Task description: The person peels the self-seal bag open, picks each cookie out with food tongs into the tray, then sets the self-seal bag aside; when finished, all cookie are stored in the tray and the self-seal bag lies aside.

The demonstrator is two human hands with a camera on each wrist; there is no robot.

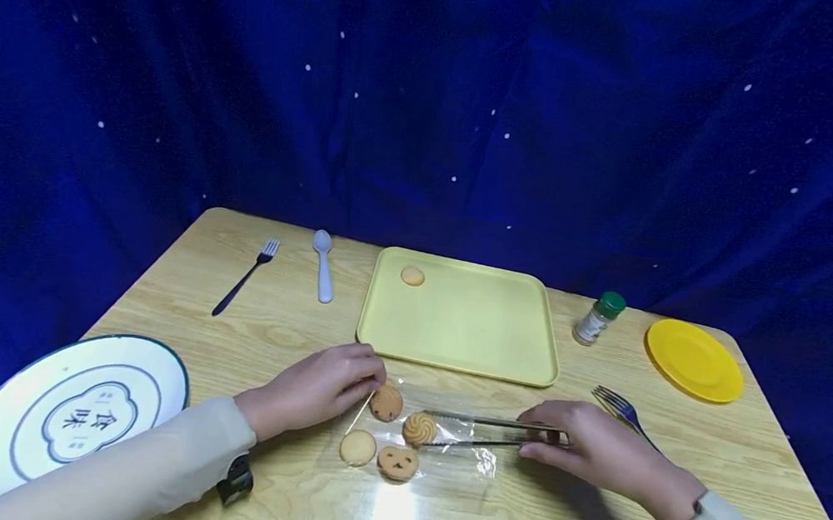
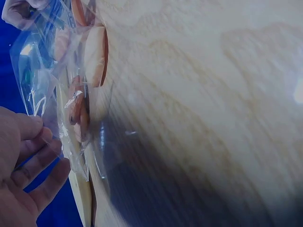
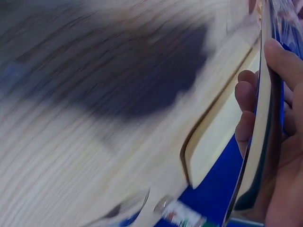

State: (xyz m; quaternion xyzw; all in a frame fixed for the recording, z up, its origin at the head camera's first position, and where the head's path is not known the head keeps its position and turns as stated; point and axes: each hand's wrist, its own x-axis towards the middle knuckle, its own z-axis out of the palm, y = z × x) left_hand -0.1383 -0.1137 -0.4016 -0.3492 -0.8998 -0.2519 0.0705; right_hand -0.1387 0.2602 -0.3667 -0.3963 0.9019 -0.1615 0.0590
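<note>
A clear plastic bag point(image 1: 444, 479) lies in front of me, with several cookies in or on it. My left hand point(image 1: 325, 385) pinches the bag's upper left edge between thumb and fingers, lifting the film in the left wrist view. Metal tongs point(image 1: 484, 421) are in my right hand point(image 1: 587, 445), its fingers curled round both arms. Their tips reach to either side of a swirl cookie point(image 1: 419, 428). Around that one are a brown cookie point(image 1: 386, 403), a plain round cookie point(image 1: 357, 448) and a smiling-face cookie point(image 1: 397, 463).
Beyond the hands is a pale yellow tray point(image 1: 471, 320) bearing one cookie point(image 1: 412, 275). A dark-handled fork point(image 1: 245, 277) and a spoon point(image 1: 324, 268) lie left. Green-capped shaker point(image 1: 597, 319), yellow plate point(image 1: 695, 360) and another fork point(image 1: 623, 412) are right. A large white plate point(image 1: 150, 368) sits near left.
</note>
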